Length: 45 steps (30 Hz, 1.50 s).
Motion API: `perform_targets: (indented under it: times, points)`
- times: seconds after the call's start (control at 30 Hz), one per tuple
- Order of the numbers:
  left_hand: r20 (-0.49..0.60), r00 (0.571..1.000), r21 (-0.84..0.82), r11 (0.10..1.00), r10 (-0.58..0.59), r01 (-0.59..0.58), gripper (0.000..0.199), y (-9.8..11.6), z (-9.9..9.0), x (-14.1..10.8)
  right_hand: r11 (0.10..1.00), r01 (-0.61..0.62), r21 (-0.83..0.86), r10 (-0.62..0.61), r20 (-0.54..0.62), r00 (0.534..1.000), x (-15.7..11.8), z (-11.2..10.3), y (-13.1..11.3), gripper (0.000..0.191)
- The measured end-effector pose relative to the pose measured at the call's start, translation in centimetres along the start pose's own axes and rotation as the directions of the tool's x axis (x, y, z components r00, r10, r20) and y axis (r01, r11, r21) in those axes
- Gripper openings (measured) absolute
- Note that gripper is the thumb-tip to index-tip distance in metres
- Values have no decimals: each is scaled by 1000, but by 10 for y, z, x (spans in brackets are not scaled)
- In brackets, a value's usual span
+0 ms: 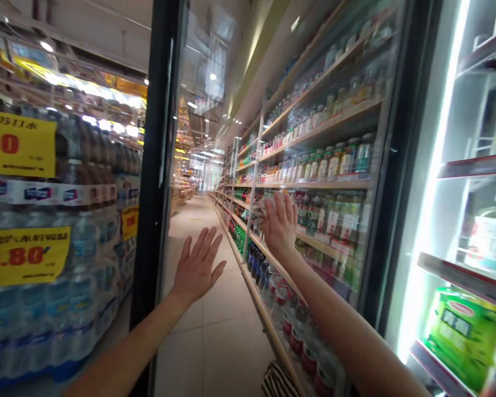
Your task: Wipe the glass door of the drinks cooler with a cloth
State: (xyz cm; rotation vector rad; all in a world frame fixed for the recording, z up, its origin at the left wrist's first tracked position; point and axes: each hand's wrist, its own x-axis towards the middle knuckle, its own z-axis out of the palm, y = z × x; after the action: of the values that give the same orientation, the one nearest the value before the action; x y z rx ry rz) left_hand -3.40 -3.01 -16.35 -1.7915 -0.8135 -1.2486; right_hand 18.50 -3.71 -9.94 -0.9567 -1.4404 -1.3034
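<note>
Glass door (240,182): a tall pane directly ahead of the wearer, set in a black frame (157,165) and apparently open beside a lit cabinet (421,204).
Left hand (198,262): bare and empty, fingers extended, palm toward the lower left of the pane; no grip.
Right hand (281,223): likewise empty and spread, set somewhat higher, well apart from the left; whether either palm actually touches the glass cannot be told.
Handling of the pane: good contact, as judged here, calls for flat palms, even pressure from both arms, and fingertips kept clear of the frame's edges.
Cabinet shelves: at right, a large bottle (490,237) stands above a green pack (458,325).
Shelved bottles (339,160): long rows visible in the glass, beside a pale tiled floor (219,309).
Striped item (278,380): low in the view, only partly shown, identity uncertain.
Bottle stack (45,309): left of the door, bearing yellow price signs (25,256).
</note>
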Motion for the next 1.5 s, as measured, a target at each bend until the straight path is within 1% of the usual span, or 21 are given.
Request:
perform_targets:
  times: [0.07, 0.13, 0.17, 0.2, 0.23, 0.33, 0.4, 0.47, 0.53, 0.6, 0.7, 0.77, 0.8, 0.9, 1.0, 1.07, 1.17, 1.23, 1.33, 1.4, 1.5]
  points:
    - [-4, 1000, 9, 1000, -20, 20, 65, -7, -5, -4, 979, 192, 60, -197, 83, 977, -20, -4, -14, 41]
    - [2, 1000, 19, 1000, -23, 23, 66, -14, -9, -8, 910, 388, 147, -408, 150, 901, -40, -8, -27, 40]
    - [6, 1000, 21, 1000, -23, 23, 65, -16, -11, -11, 886, 432, 170, -458, 163, 874, -43, -8, -30, 40]
    - [10, 1000, 21, 999, -26, 25, 65, -18, -12, -12, 883, 438, 171, -463, 163, 871, -40, -7, -31, 40]
    - [12, 1000, 22, 999, -29, 28, 65, -19, -13, -14, 905, 398, 148, -418, 149, 896, -30, -4, -29, 41]
    - [14, 999, 36, 999, -37, 36, 64, -18, -15, -17, 992, 124, 34, -126, 53, 991, 13, 7, -23, 43]
    - [20, 999, 51, 998, -33, 32, 64, -16, -16, -19, 998, 63, 26, -64, 38, 997, 25, 10, -25, 44]
    - [26, 999, 56, 998, -21, 19, 63, -16, -18, -22, 978, 189, 86, -196, 88, 977, 16, 7, -32, 43]
    - [33, 999, 53, 999, -4, 2, 62, -18, -19, -27, 913, 370, 171, -394, 145, 907, -1, 3, -39, 42]
    - [34, 999, 50, 999, 8, -9, 61, -20, -21, -32, 884, 422, 202, -455, 161, 876, -5, 3, -40, 42]
    - [19, 1000, 30, 1000, 3, -4, 60, -19, -24, -31, 965, 202, 171, -223, 119, 967, 24, 8, -35, 47]
    - [-32, 999, -25, 1000, -10, 10, 59, -11, -27, -21, 972, 85, 219, -112, 117, 987, 46, 11, -35, 53]
    - [-68, 998, -69, 998, -18, 14, 58, -5, -28, -13, 958, 74, 276, -115, 135, 984, 53, 10, -37, 56]
    - [-187, 982, -224, 974, -7, -35, 56, 16, -26, 18, 858, 38, 512, -152, 182, 972, 50, 5, -46, 57]
    - [-257, 966, -298, 948, 34, -112, 51, 33, -16, 51, 689, -116, 715, -7, 166, 986, 38, 0, -46, 54]
    - [-281, 960, -278, 955, 19, -101, 47, 40, -8, 69, 643, -168, 747, 113, 125, 986, 37, 0, -35, 53]
    - [-268, 961, -210, 978, -70, 13, 42, 50, 1, 90, 819, -166, 549, 204, -8, 979, 46, 3, -5, 52]
    - [-234, 967, -147, 987, -102, 69, 39, 57, 5, 101, 941, -138, 309, 169, -76, 983, 53, 6, 15, 53]
    - [-219, 974, -17, 998, 54, -60, 32, 55, 9, 110, 995, -65, 74, 69, -61, 996, 56, 9, 33, 52]
    - [-213, 965, 45, 988, 152, -146, 26, 38, 6, 113, 999, -46, 26, 48, -53, 997, 54, 10, 34, 51]
    - [-227, 973, 64, 998, 31, -17, 20, -4, -8, 121, 999, -36, 17, 37, -63, 997, 53, 10, 31, 51]
